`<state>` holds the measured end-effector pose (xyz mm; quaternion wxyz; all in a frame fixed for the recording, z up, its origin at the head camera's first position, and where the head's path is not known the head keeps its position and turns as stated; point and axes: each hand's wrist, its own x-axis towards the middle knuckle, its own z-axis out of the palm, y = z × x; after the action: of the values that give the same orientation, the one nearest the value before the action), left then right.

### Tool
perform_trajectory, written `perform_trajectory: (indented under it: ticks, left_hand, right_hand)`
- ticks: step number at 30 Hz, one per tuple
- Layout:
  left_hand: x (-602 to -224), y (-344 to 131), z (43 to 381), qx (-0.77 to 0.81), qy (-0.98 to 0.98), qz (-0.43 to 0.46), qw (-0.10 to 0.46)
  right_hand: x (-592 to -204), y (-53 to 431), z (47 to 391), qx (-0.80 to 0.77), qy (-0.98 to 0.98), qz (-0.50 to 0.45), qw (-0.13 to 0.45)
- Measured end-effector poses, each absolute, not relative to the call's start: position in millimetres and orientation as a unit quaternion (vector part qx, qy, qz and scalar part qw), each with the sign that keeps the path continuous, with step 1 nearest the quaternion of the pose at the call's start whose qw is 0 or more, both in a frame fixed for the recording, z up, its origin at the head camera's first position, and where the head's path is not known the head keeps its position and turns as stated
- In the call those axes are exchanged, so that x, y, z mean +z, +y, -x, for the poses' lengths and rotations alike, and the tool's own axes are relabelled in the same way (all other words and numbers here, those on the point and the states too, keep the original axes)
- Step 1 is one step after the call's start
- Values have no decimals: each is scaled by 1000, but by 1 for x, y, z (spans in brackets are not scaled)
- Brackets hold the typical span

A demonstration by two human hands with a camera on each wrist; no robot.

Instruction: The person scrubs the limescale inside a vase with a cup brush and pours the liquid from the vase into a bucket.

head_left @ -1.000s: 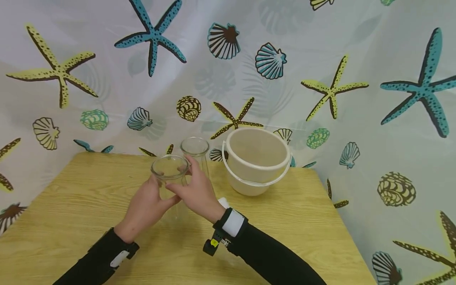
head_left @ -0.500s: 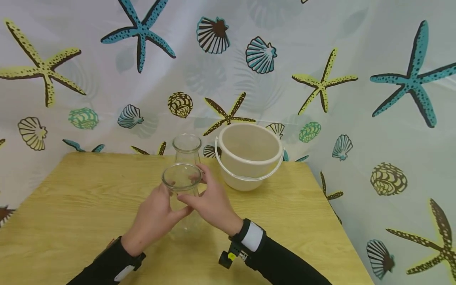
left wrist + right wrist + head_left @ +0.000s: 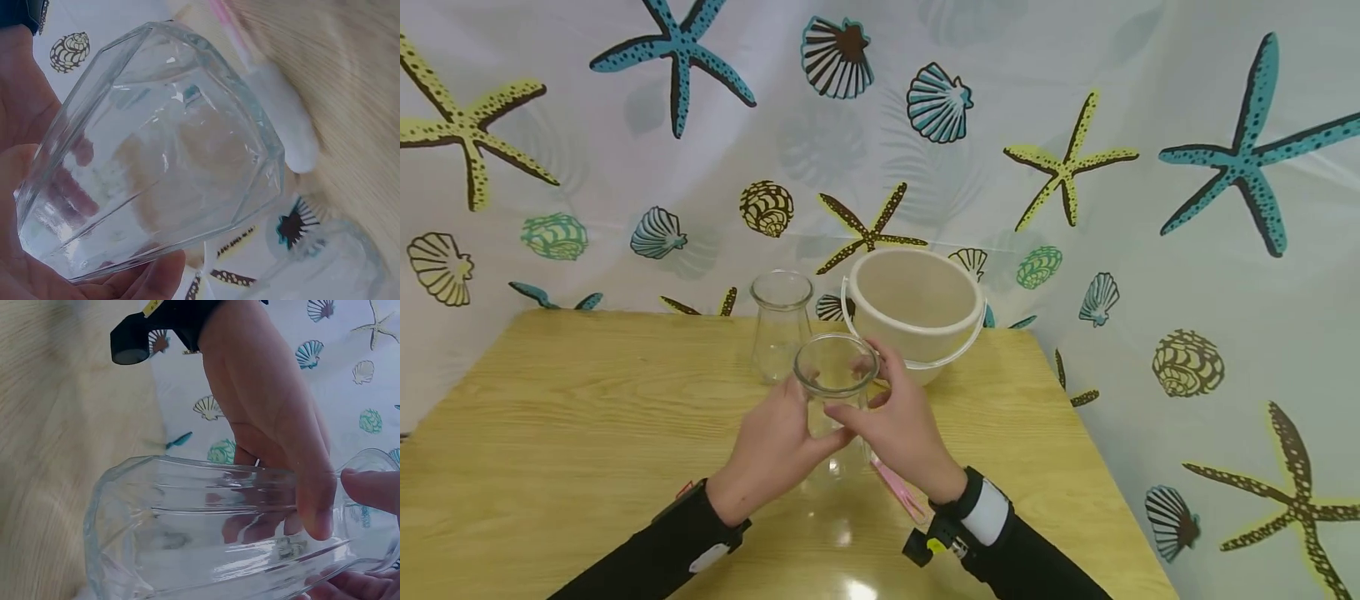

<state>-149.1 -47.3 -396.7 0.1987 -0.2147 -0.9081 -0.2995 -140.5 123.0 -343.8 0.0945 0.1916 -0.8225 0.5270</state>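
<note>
two glass vases (image 3: 835, 387) (image 3: 781, 337), two hands (image 3: 772, 454) (image 3: 906, 433), one bucket (image 3: 917, 337), one pink-handled tool (image 3: 898, 490), one table (image 3: 595, 400)

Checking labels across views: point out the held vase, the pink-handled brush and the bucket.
held vase (image 3: 194, 528), right wrist view, clear side wall
pink-handled brush (image 3: 281, 115), left wrist view, white head
bucket (image 3: 919, 347), head view, outer wall below the rim

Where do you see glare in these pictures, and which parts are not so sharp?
Head view: bright glare spots on the wooden tabletop, near the bottom edge; left wrist view: small white highlights on the held glass vase, and the other glass vase, in the lower right corner, looks blurred; right wrist view: bright streaks along the held glass vase, with the tabletop behind it soft.
</note>
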Motion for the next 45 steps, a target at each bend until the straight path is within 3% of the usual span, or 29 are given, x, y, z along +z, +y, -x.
perform_trajectory:
  ticks: [10, 24, 45]
  left_hand:
    - [-393, -6, 162, -324, -883, 265, 212]
    - [-392, 42, 169, -353, -866, 309, 174]
    - [-423, 69, 187, -366, -870, 311, 117]
  right_hand:
    - [-321, 157, 129, 513, -829, -182, 125]
    - [-323, 197, 117, 470, -853, -144, 177]
    - [-379, 233, 145, 428, -874, -114, 201]
